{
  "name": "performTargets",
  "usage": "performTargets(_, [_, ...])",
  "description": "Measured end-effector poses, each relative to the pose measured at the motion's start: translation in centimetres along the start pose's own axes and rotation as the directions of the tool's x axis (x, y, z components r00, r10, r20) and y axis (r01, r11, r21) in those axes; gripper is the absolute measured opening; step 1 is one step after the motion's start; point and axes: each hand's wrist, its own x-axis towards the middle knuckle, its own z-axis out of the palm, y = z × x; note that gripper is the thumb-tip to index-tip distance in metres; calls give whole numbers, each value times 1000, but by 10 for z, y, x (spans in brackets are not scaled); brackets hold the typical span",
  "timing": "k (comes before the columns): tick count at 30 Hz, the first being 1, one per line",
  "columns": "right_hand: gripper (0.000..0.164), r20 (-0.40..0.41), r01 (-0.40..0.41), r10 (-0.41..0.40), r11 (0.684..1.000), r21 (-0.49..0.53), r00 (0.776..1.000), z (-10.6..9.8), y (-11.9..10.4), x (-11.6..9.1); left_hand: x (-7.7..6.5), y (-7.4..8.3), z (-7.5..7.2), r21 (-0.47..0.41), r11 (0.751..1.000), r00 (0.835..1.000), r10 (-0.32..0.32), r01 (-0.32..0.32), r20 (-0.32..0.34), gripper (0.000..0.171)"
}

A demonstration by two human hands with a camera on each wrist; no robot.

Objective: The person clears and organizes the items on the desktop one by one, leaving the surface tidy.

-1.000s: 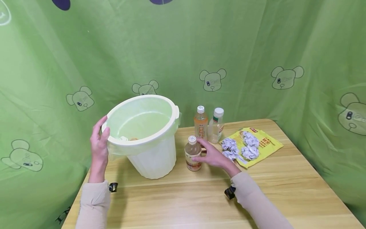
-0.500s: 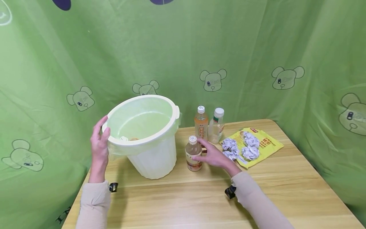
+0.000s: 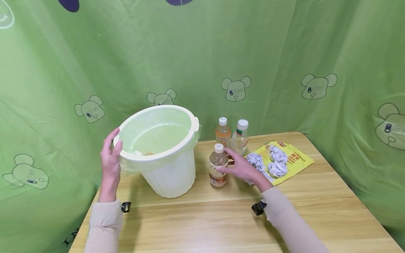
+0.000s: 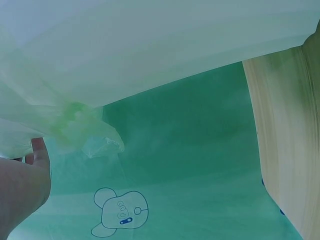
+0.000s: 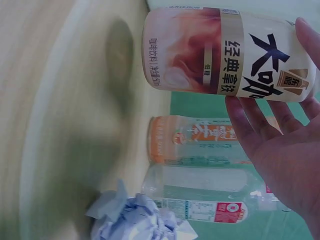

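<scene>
My left hand (image 3: 110, 160) grips the left rim of a white plastic trash bin (image 3: 172, 179), thumb toward the front and fingers along the outer side. A clear liner bag (image 4: 102, 142) hangs under that rim in the left wrist view. Low inside the bin, a white cap and something orange-brown show in part. My right hand (image 3: 242, 168) holds a coffee drink bottle (image 3: 218, 170) round its upper label, upright and just off the table. Behind it stand an orange-labelled bottle (image 3: 223, 133) and a clear bottle (image 3: 239, 140), both white-capped.
Crumpled paper balls (image 3: 277, 168) lie on a flat yellow packet (image 3: 299, 160) to the right of the bottles. The wooden table (image 3: 202, 225) meets a green printed curtain (image 3: 269, 42) at the back and sides.
My right hand has lifted the coffee bottle slightly and carried it a little to the right, partly covering the bottles behind. My left hand and the bin have stayed in place.
</scene>
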Motion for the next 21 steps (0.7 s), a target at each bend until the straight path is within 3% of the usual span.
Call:
performTargets(12, [88, -85, 89, -84, 994, 64, 993, -24, -22, 2, -1, 2, -1, 2, 1000, 1000, -7, 7, 10, 50])
performTargets(21, [75, -202, 154, -127, 980, 126, 971, -46, -36, 2, -1, 1, -1, -7, 1000, 1000, -10, 10, 13, 50])
